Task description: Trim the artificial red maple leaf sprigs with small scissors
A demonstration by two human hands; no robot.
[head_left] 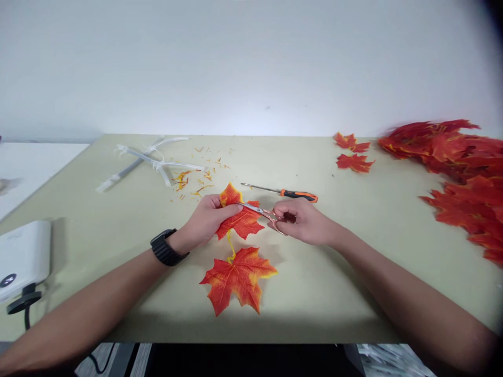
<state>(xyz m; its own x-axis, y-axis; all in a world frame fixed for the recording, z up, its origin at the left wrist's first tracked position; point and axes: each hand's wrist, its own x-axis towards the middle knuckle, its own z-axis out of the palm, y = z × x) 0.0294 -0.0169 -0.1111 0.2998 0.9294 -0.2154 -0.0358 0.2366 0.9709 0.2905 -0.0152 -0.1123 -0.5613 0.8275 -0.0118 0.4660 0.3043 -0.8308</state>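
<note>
My left hand (214,215) pinches a red-orange artificial maple leaf (245,222) by its left side, raised a little above the table. In my right hand (304,220) is a pair of small scissors (265,212) with copper-coloured handles, my fingers in the loops. Their silver blades lie across the upper part of the leaf, close to my left thumb. A yellow stem hangs below the held leaf and meets a second maple leaf (238,277) that lies nearer me. Whether the blades are closed on the leaf's edge I cannot tell.
Behind my hands lies an orange-and-black screwdriver (298,196). Yellow-orange scraps (183,180) are scattered beside white plastic strips (145,159). Piles of red leaves (451,146) cover the right side, with two loose leaves (356,163) nearby. A white device (27,251) with a cable stands at left.
</note>
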